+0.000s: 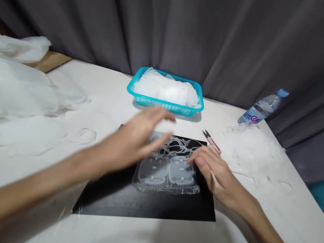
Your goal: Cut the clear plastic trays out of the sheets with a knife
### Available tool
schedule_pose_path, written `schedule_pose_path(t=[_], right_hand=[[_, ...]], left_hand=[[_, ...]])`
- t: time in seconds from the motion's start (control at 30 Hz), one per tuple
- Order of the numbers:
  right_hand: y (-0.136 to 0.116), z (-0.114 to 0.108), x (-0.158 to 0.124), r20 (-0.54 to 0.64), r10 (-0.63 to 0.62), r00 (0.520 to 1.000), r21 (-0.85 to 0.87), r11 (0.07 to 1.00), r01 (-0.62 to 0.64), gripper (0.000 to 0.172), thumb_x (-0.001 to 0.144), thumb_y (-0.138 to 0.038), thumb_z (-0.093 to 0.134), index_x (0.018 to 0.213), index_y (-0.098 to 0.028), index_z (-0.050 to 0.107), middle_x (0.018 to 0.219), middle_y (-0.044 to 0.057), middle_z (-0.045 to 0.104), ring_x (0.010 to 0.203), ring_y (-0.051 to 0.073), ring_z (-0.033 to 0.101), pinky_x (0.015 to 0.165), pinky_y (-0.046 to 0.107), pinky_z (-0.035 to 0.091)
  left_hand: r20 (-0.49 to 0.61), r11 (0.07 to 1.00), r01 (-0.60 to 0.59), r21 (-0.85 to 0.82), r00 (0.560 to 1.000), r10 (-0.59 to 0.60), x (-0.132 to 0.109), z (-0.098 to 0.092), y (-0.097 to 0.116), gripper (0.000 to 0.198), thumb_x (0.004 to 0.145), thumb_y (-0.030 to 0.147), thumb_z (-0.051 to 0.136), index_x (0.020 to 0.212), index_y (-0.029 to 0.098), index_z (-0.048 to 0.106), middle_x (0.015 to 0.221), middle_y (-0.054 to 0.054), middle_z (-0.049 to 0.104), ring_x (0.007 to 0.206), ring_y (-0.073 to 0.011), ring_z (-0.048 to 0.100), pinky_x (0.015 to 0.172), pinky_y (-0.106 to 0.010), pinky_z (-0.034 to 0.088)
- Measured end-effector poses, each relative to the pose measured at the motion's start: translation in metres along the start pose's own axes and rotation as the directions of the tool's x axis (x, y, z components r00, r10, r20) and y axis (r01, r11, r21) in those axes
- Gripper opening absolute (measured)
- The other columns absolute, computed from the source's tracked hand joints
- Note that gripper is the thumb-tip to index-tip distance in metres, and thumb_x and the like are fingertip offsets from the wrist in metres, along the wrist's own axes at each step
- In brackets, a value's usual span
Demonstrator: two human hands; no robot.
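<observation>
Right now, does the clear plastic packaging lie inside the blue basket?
No, the clear plastic packaging lies on the black mat, in front of the blue basket.

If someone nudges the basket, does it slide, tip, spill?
Probably slides rather than tips: the basket looks low and wide. Likely light for its size, given its perforated sides and the fluffy-looking white stuff inside. That heap rises above the rim, so some may spill.

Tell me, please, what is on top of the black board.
A clear plastic tray with two compartments and pale strands lie on the black board. The left hand and right hand hide parts of it, so what they cover cannot be seen.
</observation>
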State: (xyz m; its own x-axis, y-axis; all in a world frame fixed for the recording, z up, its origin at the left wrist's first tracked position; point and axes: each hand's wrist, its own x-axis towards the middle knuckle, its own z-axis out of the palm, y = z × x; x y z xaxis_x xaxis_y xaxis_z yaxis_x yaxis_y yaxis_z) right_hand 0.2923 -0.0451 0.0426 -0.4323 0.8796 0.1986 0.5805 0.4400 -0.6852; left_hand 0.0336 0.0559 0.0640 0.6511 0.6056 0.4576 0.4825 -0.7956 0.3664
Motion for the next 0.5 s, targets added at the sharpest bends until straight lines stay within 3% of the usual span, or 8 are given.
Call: schedule_pose_path(t=[0.1,0.17,0.27,0.4,0.5], right_hand=[[0.003,-0.003,-0.010,-0.085,0.053,0.995,0.175,0.984,-0.037,0.060,0.110,-0.064,0.020,0.112,-0.025,0.065,0.107,0.007,0.065,0.099,0.021,0.062,0.090,0.039,0.050],[0.006,-0.002,-0.020,-0.060,0.095,0.994,0.303,0.950,-0.073,0.071,0.106,-0.072,0.017,0.115,-0.024,0.068,0.093,0.005,0.066,0.082,0.019,0.064,0.080,0.036,0.053],[0.011,0.001,-0.030,-0.026,0.133,0.991,0.331,0.936,-0.117,0.050,0.110,-0.060,0.041,0.104,-0.023,0.073,0.079,0.001,0.068,0.077,0.017,0.068,0.078,0.033,0.054],[0.018,0.002,-0.032,0.015,0.138,0.990,0.263,0.955,-0.137,0.010,0.099,-0.031,0.073,0.094,-0.023,0.075,0.097,0.002,0.074,0.085,0.015,0.071,0.075,0.026,0.055],[0.022,0.000,-0.028,0.028,0.103,0.994,0.267,0.958,-0.107,0.006,0.098,-0.024,0.073,0.103,-0.024,0.076,0.105,0.002,0.075,0.097,0.016,0.072,0.083,0.025,0.057]], left_hand=[[0.316,0.989,-0.091,-0.115,0.941,0.123,-0.037,0.030,0.042,0.024,0.110,0.035,0.051,0.126,0.021,0.061,0.127,-0.010,0.069,0.118,-0.0275,0.066,0.106,-0.044,0.051],[0.374,0.981,-0.099,-0.166,0.914,0.156,-0.048,0.047,0.050,0.028,0.110,0.035,0.051,0.132,0.019,0.060,0.134,-0.011,0.069,0.122,-0.0273,0.066,0.108,-0.042,0.051],[0.377,0.973,-0.112,-0.201,0.908,0.183,-0.049,0.059,0.040,0.032,0.112,0.036,0.049,0.137,0.020,0.061,0.141,-0.010,0.067,0.127,-0.0257,0.066,0.112,-0.040,0.050],[0.362,0.974,-0.105,-0.203,0.916,0.174,-0.046,0.058,0.026,0.041,0.110,0.044,0.052,0.142,0.020,0.061,0.149,-0.011,0.064,0.133,-0.0269,0.064,0.114,-0.040,0.049],[0.358,0.969,-0.042,-0.245,0.925,0.130,-0.044,0.057,0.022,0.046,0.103,0.051,0.062,0.140,0.023,0.065,0.149,-0.009,0.064,0.133,-0.0280,0.065,0.112,-0.039,0.051]])
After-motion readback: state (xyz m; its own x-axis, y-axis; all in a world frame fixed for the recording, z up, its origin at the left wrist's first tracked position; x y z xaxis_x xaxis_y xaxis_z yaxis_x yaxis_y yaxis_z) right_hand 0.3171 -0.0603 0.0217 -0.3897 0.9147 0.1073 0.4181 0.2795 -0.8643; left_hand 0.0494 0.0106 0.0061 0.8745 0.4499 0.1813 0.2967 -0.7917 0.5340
